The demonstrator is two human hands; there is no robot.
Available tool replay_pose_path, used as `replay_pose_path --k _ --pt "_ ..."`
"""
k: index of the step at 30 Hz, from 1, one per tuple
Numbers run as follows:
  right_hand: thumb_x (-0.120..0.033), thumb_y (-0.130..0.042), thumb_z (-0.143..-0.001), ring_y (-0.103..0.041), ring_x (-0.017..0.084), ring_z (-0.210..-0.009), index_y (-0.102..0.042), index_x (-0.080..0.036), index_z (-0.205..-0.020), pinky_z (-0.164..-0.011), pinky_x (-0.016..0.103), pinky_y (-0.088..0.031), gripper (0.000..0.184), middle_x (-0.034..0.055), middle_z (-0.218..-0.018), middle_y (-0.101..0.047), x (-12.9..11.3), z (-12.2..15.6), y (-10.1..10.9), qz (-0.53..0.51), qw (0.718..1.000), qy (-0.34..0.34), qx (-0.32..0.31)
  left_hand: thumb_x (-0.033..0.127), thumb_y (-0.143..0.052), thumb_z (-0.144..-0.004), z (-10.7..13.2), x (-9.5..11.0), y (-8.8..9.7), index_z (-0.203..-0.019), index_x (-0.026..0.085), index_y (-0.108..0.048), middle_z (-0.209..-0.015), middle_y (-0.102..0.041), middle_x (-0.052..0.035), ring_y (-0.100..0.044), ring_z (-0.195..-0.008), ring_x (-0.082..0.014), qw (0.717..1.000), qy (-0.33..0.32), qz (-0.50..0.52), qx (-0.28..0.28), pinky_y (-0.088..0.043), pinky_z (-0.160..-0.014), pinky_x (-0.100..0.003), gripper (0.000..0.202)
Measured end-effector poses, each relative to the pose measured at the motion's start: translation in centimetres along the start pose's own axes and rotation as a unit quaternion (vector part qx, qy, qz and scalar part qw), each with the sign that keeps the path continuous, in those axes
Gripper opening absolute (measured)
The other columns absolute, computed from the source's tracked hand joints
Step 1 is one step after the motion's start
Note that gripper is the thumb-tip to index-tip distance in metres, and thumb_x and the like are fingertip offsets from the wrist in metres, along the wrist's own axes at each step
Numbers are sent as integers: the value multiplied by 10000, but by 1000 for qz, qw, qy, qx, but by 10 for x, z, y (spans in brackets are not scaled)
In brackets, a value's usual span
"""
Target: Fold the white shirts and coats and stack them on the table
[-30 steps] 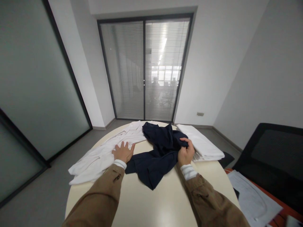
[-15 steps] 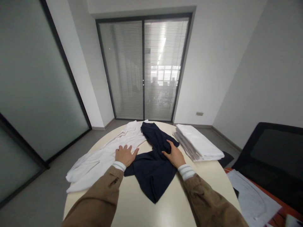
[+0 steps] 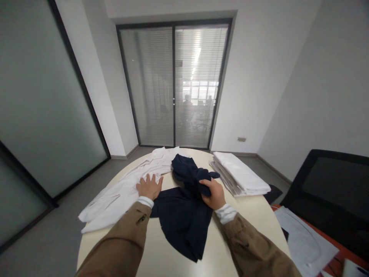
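Note:
A dark navy garment (image 3: 184, 215) lies crumpled in the middle of a round cream table (image 3: 173, 257). My right hand (image 3: 212, 193) is closed on a bunched fold of it, lifted slightly off the table. My left hand (image 3: 149, 186) lies flat with fingers spread, at the seam between the navy garment and a white garment (image 3: 121, 196) that sprawls over the table's left side and hangs off its edge.
A stack of folded white cloth (image 3: 240, 175) sits at the table's far right. A black chair (image 3: 328, 192) stands to the right, with papers (image 3: 305, 246) on an orange surface beside it. Glass doors with blinds (image 3: 174, 84) face me.
My right hand went from lying flat on the navy garment to gripping a bunch of it and drawing it toward me. The garment's lower end shifted nearer. My left hand stayed put.

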State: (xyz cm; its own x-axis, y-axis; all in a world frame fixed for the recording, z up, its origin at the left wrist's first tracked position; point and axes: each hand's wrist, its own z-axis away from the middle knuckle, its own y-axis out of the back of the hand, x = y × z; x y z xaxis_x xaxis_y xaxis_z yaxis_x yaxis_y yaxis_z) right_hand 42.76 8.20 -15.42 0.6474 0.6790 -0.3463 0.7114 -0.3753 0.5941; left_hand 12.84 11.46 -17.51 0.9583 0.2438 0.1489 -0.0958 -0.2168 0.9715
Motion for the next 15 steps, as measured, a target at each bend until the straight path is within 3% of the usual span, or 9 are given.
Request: replay_pose_path --k 4,8,10,13,15 --pt "-147 -544 -688 -669 278 -1021 -656 -265 -1148 -900 410 -523 487 71 -1071 -713 -12 -3 0 -8 995 45 -84 661 -275 -944 2 -1 -1 -1420 249 -527 -1519 -431 -156 -352 -1355 -485 1000 -12 8 3 -301 -1013 -658 678" --pt "-82 -492 -709 -642 247 -1104 -587 -267 -1248 -962 385 -489 578 47 -1205 -671 -23 -11 -4 -61 982 19 -179 543 -362 -979 13 7 5 -1367 224 -583 -1457 -515 -138 -282 -1422 -438 992 -106 51 46 -218 -1111 -610 548" --pt "-74 -499 -709 -642 239 -1096 -581 -272 -1232 -974 378 -475 564 32 -1208 -671 -23 -12 -3 -83 978 -6 -192 487 -388 -991 22 16 11 -1383 233 -561 -1375 -591 -120 -369 -1388 -373 974 -193 103 52 -247 -1127 -552 499" --pt "-91 -537 -709 -673 220 -934 -589 -270 -1177 -890 354 -500 503 25 -1158 -685 -22 -12 -1 -101 974 -32 -202 479 -434 -984 37 32 16 -1491 261 -415 -1211 -662 -98 -576 -1172 -271 928 -328 176 -5 -398 -1042 -446 552" --pt "-115 -563 -722 -669 211 -887 -594 -262 -1143 -849 338 -504 447 27 -1109 -690 -23 -11 0 -115 972 -26 -203 484 -507 -950 45 41 15 -1452 259 -465 -1186 -641 -104 -601 -1108 -263 915 -356 187 -24 -450 -983 -415 552"
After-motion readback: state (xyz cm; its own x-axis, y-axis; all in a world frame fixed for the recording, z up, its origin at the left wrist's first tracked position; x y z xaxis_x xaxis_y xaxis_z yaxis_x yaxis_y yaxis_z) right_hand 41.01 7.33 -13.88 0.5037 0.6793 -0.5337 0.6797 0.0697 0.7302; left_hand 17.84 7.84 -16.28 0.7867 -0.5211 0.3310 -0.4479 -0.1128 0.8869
